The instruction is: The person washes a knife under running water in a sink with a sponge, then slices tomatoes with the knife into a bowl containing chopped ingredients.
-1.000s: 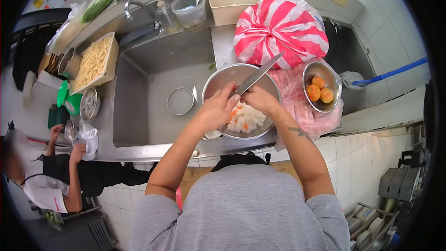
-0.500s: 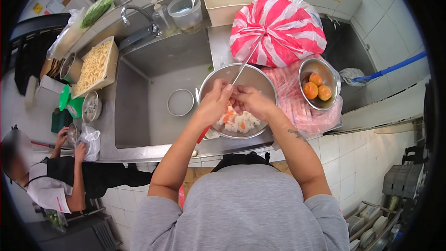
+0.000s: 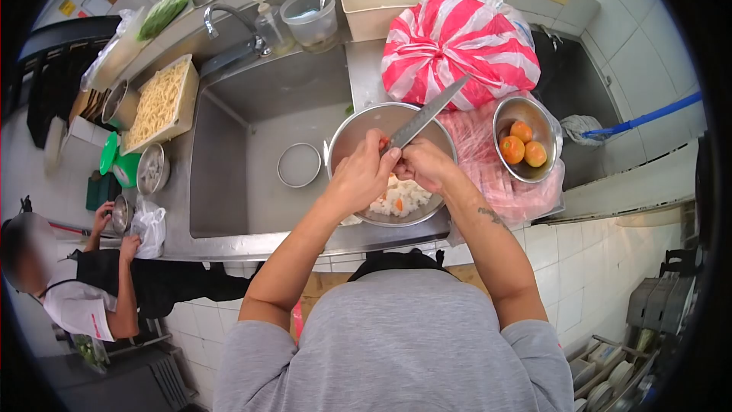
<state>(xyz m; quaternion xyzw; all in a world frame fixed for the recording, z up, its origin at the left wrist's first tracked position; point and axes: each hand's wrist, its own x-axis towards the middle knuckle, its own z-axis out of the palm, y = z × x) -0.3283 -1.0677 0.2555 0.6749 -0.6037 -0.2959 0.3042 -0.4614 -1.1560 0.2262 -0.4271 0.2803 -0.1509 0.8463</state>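
My left hand (image 3: 362, 175) is closed around the near end of a knife (image 3: 432, 112). Its broad grey blade points up and to the right, and the handle is mostly hidden by the hand. A small reddish-orange bit shows beside the left fingers. Close against it, my right hand (image 3: 428, 166) has its fingers curled together; what they hold is hidden. Both hands are above a large steel bowl (image 3: 356, 123). White chopped pieces mixed with orange ones (image 3: 402, 197) lie in the bowl, partly covered by the hands.
Left of the bowl is a sink (image 3: 252, 183) with a metal ring (image 3: 299, 165) in it. Tomatoes (image 3: 521, 131) sit in a small bowl at right, near a striped bag (image 3: 457, 46). Noodles (image 3: 158, 103) fill a tray. Another person (image 3: 91, 290) handles a bowl at far left.
The knife has turned so its broad side shows, and its tip has swung right and slightly down. Both hands stay close together over the bowl. The red part below my left wrist is no longer visible.
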